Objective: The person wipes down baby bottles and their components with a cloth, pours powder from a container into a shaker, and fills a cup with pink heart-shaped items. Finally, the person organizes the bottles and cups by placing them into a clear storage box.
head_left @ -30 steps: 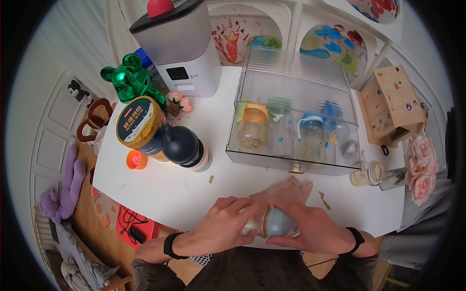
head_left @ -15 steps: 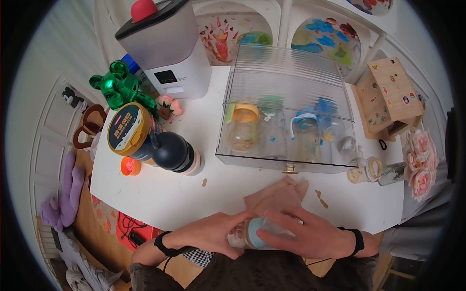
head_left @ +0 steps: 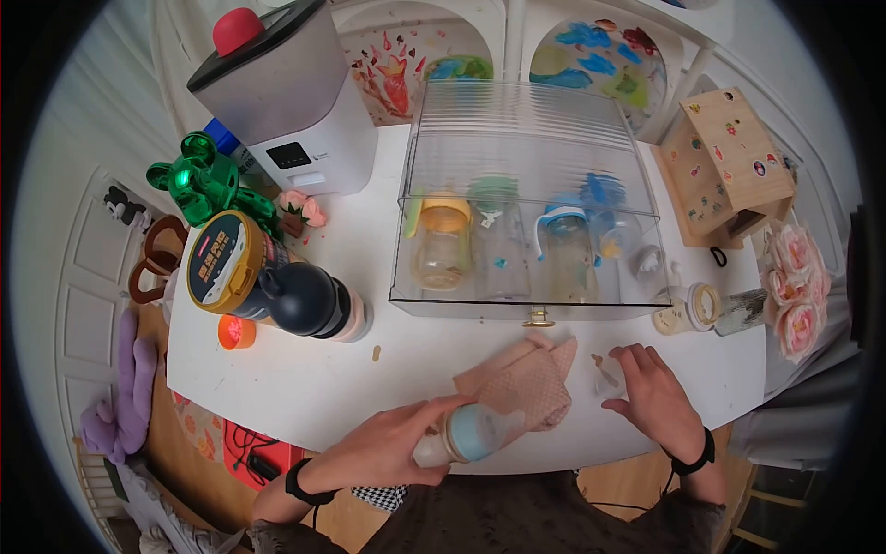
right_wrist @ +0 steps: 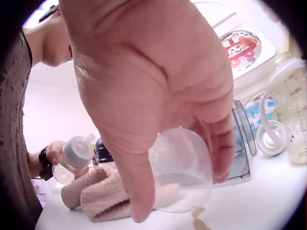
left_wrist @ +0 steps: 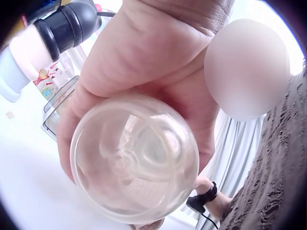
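Observation:
My left hand [head_left: 392, 448] grips a clear baby bottle [head_left: 473, 431] with a pale blue collar, tilted over the table's front edge. Its teat is uncovered and points to the right. In the left wrist view the bottle's round clear base [left_wrist: 134, 165] faces the camera, fingers and thumb around its side. To the right, my right hand [head_left: 662, 399] holds a clear domed bottle cap [right_wrist: 184, 167] between thumb and fingers, low over the white tabletop. A crumpled pink cloth [head_left: 531, 388] lies between the hands, just behind the bottle.
Behind the cloth stands a clear storage box [head_left: 531, 249] with several bottles inside. A dark-topped flask [head_left: 309, 300] and a formula tub [head_left: 226, 263] stand at left. A jar [head_left: 688, 309], pink flowers [head_left: 796, 277] and a wooden house [head_left: 729, 175] are at right.
Both hands were together on the bottle. The right hand has drawn the clear cap off and carried it right, down to the tabletop. The left hand keeps the bottle, its teat now bare.

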Tool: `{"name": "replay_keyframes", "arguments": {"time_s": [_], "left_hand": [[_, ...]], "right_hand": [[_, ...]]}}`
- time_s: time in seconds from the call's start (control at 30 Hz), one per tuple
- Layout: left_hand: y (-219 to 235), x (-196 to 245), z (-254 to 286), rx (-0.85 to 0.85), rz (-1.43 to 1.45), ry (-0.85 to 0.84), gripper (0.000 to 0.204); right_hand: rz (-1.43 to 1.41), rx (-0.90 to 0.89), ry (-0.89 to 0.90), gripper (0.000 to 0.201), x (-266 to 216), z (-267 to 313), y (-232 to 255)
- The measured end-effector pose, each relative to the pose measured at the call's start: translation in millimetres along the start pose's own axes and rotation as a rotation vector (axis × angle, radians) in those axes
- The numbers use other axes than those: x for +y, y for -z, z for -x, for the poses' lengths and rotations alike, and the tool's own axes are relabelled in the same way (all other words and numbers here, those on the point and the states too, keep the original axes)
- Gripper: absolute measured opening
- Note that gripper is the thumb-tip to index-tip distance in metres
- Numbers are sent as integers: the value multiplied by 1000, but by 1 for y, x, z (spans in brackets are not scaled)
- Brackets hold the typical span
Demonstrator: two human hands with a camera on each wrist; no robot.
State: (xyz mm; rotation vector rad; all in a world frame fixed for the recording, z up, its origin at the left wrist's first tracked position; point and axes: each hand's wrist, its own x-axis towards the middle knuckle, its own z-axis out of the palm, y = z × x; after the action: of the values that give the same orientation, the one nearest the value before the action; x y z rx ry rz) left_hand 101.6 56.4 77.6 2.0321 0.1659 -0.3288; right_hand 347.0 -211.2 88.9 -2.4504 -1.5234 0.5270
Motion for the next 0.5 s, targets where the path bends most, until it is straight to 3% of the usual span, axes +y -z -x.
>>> {"name": "replay_keyframes", "arguments": {"time_s": [0.07,0.27,0.4,0.5], "left_hand": [[-2,-2,0,29,13,-26,89],[2,0,4,31,12,54,84],[0,-1,8,133,-22,32,83],[-3,2,9,211,-128,25,80]], "right_hand": [[42,-48,-112,63,9,1,-11],[79,13,-132,64,20,-3,-27],[180,-5,-75,67,14,-4,-21],[299,115,21,71,-5,-2,-7]]}}
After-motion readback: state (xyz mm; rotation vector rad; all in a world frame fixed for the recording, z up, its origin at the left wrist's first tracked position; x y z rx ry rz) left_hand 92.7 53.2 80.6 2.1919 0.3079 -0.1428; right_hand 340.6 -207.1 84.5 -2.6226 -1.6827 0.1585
